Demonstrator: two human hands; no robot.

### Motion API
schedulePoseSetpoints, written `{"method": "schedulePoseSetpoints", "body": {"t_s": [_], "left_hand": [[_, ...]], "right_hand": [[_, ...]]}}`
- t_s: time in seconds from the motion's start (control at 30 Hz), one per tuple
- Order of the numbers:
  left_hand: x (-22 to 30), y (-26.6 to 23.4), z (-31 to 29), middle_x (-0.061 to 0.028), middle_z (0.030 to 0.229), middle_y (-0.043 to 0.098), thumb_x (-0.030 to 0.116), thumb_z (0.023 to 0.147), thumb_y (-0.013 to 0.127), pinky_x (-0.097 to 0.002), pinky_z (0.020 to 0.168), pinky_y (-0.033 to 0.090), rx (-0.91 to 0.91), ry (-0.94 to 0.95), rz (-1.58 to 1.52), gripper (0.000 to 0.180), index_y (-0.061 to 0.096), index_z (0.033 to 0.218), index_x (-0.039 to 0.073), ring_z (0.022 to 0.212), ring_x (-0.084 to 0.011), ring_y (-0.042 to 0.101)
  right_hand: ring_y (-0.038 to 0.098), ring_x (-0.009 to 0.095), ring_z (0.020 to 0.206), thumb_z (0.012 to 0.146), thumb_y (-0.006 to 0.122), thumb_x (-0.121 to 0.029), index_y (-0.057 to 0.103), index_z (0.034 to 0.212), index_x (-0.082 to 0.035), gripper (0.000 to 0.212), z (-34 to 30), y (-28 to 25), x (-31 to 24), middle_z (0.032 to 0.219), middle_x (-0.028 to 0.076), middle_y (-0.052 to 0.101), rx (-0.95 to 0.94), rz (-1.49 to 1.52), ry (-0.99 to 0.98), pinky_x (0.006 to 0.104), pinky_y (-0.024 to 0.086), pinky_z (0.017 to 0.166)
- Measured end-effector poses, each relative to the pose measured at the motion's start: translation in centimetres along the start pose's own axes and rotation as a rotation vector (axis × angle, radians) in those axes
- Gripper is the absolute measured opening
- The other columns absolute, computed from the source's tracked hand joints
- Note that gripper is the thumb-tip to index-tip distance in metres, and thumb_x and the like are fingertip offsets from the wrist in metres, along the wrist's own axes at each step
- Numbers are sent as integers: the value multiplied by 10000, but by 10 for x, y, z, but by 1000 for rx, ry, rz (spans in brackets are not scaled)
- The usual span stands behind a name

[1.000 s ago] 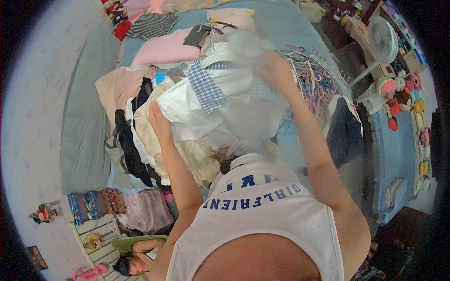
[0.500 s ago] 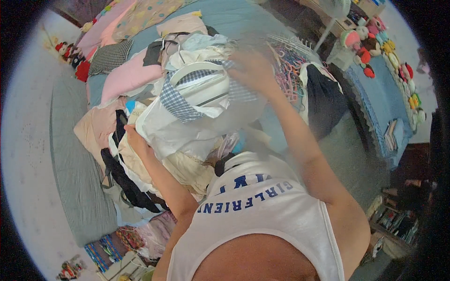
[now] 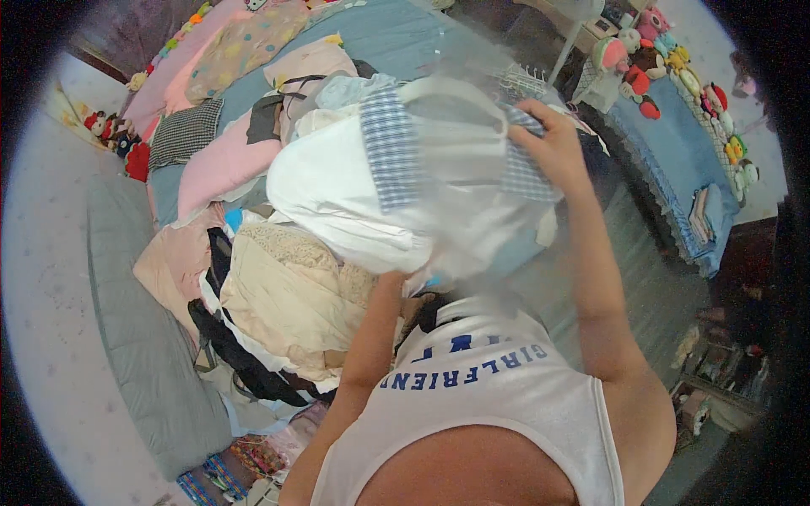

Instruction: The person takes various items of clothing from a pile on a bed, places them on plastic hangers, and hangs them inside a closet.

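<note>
I hold up a white garment with blue checked trim (image 3: 363, 194) in front of my chest. My right hand (image 3: 553, 148) grips its upper right part by the checked edge. My left hand (image 3: 396, 277) is under the garment's lower edge and mostly hidden by the cloth; it seems to hold the fabric from below. Below the garment lies a big pile of clothes (image 3: 278, 287) on a bed, with a cream lace piece on top and black straps under it.
The bed (image 3: 143, 354) has a grey mattress edge at left and a pink pillow (image 3: 224, 164) and checked pillow (image 3: 181, 131) at the back. A low blue-covered table (image 3: 675, 160) with soft toys stands at right. A fan stand (image 3: 574, 34) rises behind it.
The garment has been raised and spread wider between my hands. The view has swung so the bed and pile sit more to the left.
</note>
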State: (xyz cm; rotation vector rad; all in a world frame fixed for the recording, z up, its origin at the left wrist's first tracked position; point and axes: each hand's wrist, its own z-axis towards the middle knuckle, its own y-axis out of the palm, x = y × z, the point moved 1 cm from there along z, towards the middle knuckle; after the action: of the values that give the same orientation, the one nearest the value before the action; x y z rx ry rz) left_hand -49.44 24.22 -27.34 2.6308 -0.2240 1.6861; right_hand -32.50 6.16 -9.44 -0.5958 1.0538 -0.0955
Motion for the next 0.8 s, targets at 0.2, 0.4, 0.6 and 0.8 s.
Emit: {"method": "schedulePoseSetpoints", "body": {"t_s": [0.2, 0.4, 0.6, 0.8], "left_hand": [[49, 87, 55, -149, 1381, 245, 557, 809, 476, -335, 1059, 200, -426, -35, 187, 785, 259, 1334, 15, 1271, -266, 246], [12, 197, 169, -168, 1283, 364, 498, 804, 510, -339, 1015, 257, -402, -63, 49, 697, 356, 1262, -5, 1202, -271, 341], [-7, 311, 312, -187, 1185, 483, 439, 799, 543, -342, 972, 315, -249, -155, -3, 613, 453, 1190, -24, 1134, -275, 435], [5, 341, 404, -240, 1057, 559, 392, 781, 562, -387, 863, 401, -34, -352, 238, 534, 529, 1069, -56, 1023, -342, 523]], "right_hand": [[492, 81, 699, 734, 639, -193, 572, 890, 25, 276, 6, -107, 58, 754, 39, 575, -75, -149, 166, 247, 411, 652], [491, 87, 650, 726, 635, -174, 577, 859, 4, 229, 30, -214, 227, 693, 29, 567, -279, -99, 290, 265, 405, 629], [595, 290, 722, 712, 658, -339, 624, 951, -85, 351, 59, -227, 466, 790, 162, 606, -253, -394, 298, 362, 452, 647], [600, 300, 729, 699, 651, -386, 624, 980, -136, 378, 58, -233, 640, 823, 139, 626, -290, -532, 448, 388, 468, 657]]}}
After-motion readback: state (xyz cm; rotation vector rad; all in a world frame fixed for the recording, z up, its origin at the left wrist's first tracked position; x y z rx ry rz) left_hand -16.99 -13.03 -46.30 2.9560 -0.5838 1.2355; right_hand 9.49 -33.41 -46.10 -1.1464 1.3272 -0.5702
